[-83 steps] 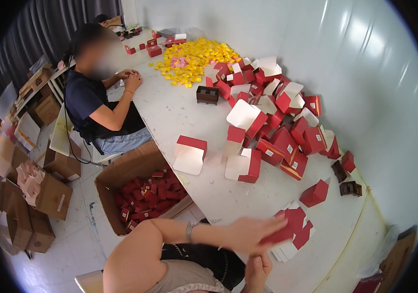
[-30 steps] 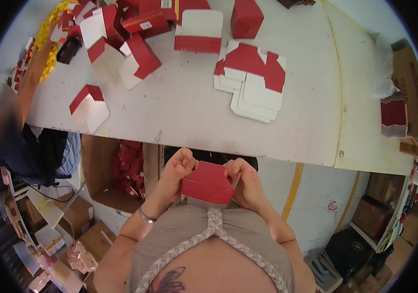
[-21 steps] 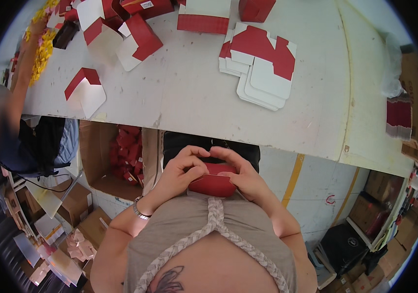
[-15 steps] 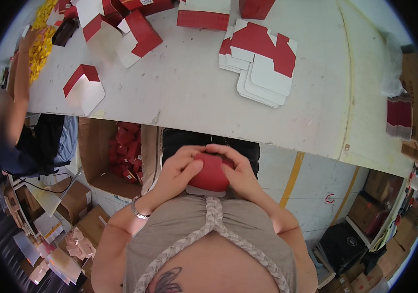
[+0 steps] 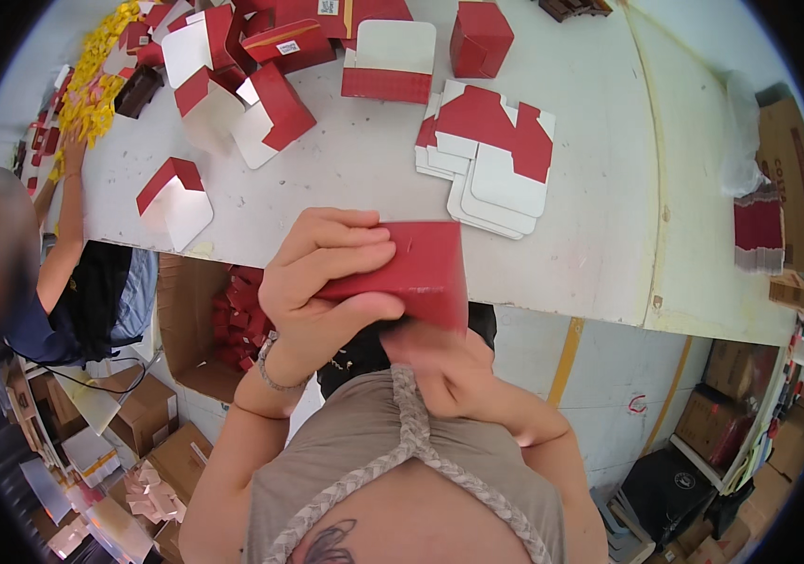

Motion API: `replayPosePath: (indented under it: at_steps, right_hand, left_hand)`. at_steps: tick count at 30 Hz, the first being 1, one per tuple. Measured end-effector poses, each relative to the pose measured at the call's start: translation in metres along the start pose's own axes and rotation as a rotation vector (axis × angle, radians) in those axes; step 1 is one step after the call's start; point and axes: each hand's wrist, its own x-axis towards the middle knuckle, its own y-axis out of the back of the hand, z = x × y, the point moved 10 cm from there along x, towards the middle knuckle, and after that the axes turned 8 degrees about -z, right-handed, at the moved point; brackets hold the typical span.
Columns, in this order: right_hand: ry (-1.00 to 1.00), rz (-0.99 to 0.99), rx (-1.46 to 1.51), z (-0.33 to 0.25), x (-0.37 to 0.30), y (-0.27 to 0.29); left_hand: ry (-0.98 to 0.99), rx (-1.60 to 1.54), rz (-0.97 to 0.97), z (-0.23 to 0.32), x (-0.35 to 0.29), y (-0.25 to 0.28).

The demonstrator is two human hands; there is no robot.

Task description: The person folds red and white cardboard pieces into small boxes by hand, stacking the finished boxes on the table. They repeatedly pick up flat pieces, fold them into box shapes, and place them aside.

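Note:
A small red cardboard box (image 5: 425,268) is held up at the table's near edge. My left hand (image 5: 313,273) wraps round it from the left, fingers over the top face and thumb along the near side. Just below the box's near right corner is my right hand (image 5: 444,367), its fingers smeared by motion. Whether those fingers touch the box I cannot tell. Beyond the box lies a stack of flat red-and-white box blanks (image 5: 496,179). Several part-folded boxes (image 5: 280,117) stand at the far left, and a closed red box (image 5: 480,42) stands at the back.
A large carton (image 5: 186,329) with small red boxes (image 5: 237,320) inside stands below the table edge at left. At far left, a co-worker's arm (image 5: 65,235) reaches toward a yellow pile (image 5: 92,103). Cartons and a black bag (image 5: 675,484) sit at lower right.
The red box has risen from my lap to the table edge and turned. My left hand keeps its hold, while my right hand has dropped below the box. The co-worker's arm has shifted.

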Motion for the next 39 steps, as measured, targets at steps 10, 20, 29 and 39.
replayPosePath:
  at_steps: [10, 20, 29, 39]
  right_hand:
    - [-0.377, 0.130, 0.285, 0.049, -0.023, -0.011]
    - [-0.479, 0.116, 0.082, 0.074, -0.016, 0.003]
    - [-1.032, 0.082, -0.353, 0.119, 0.038, 0.081]
    - [-0.935, 0.009, -0.949, 0.186, 0.042, 0.153]
  left_hand:
    - [-0.116, 0.400, -0.260, 0.049, -0.018, -0.034]
    - [0.088, 0.130, -0.341, 0.021, -0.017, -0.045]
    - [0.326, 0.385, 0.035, -0.063, 0.038, 0.034]
    - [0.419, 0.070, -0.132, -0.105, 0.023, -0.044]
